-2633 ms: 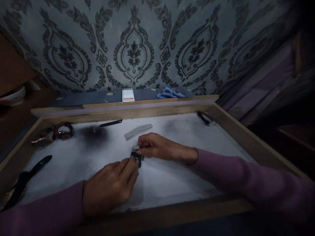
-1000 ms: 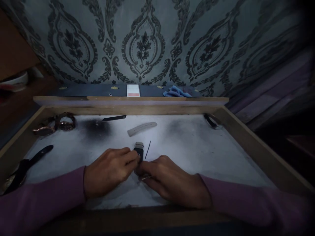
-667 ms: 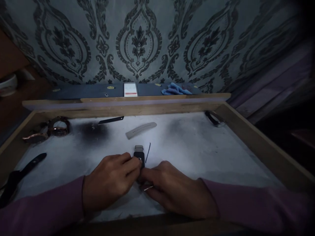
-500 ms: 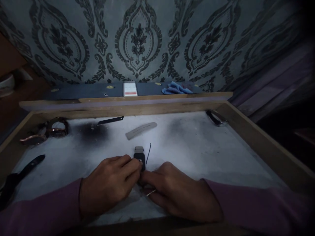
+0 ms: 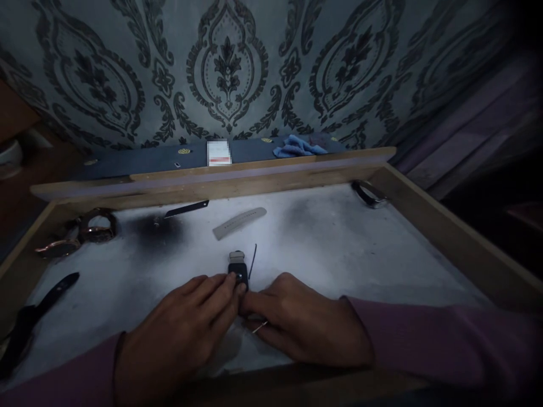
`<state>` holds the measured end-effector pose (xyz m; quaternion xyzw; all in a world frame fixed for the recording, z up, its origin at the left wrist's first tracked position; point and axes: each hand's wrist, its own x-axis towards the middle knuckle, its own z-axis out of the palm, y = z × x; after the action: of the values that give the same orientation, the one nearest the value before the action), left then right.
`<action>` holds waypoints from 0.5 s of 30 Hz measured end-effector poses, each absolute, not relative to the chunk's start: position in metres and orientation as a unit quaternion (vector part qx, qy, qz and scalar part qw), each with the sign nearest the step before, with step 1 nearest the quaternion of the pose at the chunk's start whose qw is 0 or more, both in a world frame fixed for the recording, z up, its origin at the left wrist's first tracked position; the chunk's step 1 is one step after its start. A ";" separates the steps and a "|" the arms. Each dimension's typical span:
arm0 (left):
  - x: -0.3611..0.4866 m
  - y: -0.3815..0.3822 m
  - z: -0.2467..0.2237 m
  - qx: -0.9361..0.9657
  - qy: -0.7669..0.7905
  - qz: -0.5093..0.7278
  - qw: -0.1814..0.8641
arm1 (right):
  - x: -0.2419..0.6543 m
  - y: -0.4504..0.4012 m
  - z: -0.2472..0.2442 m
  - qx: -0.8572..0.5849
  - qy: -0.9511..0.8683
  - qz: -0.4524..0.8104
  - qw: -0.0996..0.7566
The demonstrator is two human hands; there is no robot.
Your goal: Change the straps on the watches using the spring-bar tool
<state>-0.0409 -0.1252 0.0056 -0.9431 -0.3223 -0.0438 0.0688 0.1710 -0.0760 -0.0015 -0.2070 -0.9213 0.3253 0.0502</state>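
A dark, square-faced watch (image 5: 240, 272) with a short grey strap piece (image 5: 236, 257) at its far end lies in front of me. My left hand (image 5: 182, 322) grips the watch, its fingertips on the face. At the near end of the watch, my right hand (image 5: 305, 322) is pinched closed. A thin, pale metal rod (image 5: 259, 327) sticks out between its fingers; the rod's tip is hidden. Beside the watch lies a thin dark rod (image 5: 253, 261). Beyond it rests a loose grey strap piece (image 5: 240, 223) with a row of holes.
A wooden rim (image 5: 254, 175) surrounds the white work surface. Watches (image 5: 98, 226) lie at the far left, a black strapped watch (image 5: 21, 333) at near left, and another (image 5: 368, 194) at far right. A dark blade (image 5: 186, 209) and a blue cloth (image 5: 299, 146) are at the back.
The view has shifted slightly. My left hand's fingers lie flatter over the watch, and the hand sits a little lower. My right hand keeps its pinch at the watch's near end.
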 end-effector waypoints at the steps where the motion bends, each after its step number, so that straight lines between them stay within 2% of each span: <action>1: -0.042 -0.126 0.006 -0.944 -0.322 -0.037 0.062 | 0.171 -0.076 -0.002 -0.205 -0.922 0.325 0.052; 9: -0.047 -0.127 0.005 -0.942 -0.335 -0.013 -0.009 | 0.173 -0.073 0.000 -0.196 -0.916 0.347 0.045; 15: -0.050 -0.122 0.010 -0.948 -0.316 0.023 -0.013 | 0.173 -0.068 -0.002 -0.184 -0.913 0.359 0.061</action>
<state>-0.0503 -0.1224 0.0097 -0.9484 -0.3159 0.0227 -0.0131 0.1733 -0.0684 -0.0015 -0.1842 -0.9130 0.3589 0.0608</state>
